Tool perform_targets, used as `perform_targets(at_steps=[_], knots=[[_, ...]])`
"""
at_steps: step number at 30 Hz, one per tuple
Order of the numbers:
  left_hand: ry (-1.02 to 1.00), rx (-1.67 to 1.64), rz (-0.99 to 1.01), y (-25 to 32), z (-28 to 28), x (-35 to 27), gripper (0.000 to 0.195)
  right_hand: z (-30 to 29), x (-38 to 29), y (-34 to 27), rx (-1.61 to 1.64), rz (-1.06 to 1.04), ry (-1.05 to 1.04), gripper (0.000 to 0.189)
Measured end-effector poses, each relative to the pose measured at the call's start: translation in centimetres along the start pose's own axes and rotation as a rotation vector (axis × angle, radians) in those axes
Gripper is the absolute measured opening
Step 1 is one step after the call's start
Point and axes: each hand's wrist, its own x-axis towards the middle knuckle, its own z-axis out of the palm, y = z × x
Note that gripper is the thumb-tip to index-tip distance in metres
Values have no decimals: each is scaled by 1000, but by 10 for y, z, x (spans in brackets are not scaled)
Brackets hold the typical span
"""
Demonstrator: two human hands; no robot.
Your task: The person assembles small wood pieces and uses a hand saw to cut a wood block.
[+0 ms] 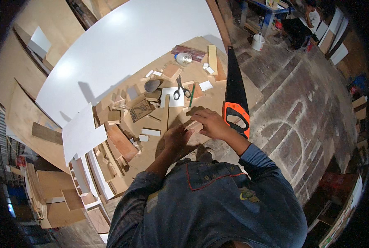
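Between my two hands, just above the near edge of the wooden worktable, is a small light wood block. My left hand grips its left end, thumb on the near side. The fingers of my right hand close over its right end. Right of my right hand lies a handsaw with an orange and black handle, blade pointing away from me. Beyond my hands are a green pencil, black-handled scissors on a white sheet, and a narrow wood strip.
Wood offcuts crowd the left of the table. A clear container sits at the back, before a large white panel. White cut board stands left. On the floor at right are a white bucket and, farther off, a seated person.
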Motion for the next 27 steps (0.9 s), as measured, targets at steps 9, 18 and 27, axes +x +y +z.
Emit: perform_targets(at_steps=[9,18,27], knots=[[-237,-901,-337,-23,-11,-3,40,-14,6,-7,440,53,0,78],[-263,-1042,-368,-2,-37,-9,37,-38,17,-19,524,-52,-3,68],[-263,-887,-267,-9,-44,-2,31,-40,21,-20,513,-67,-10,53]])
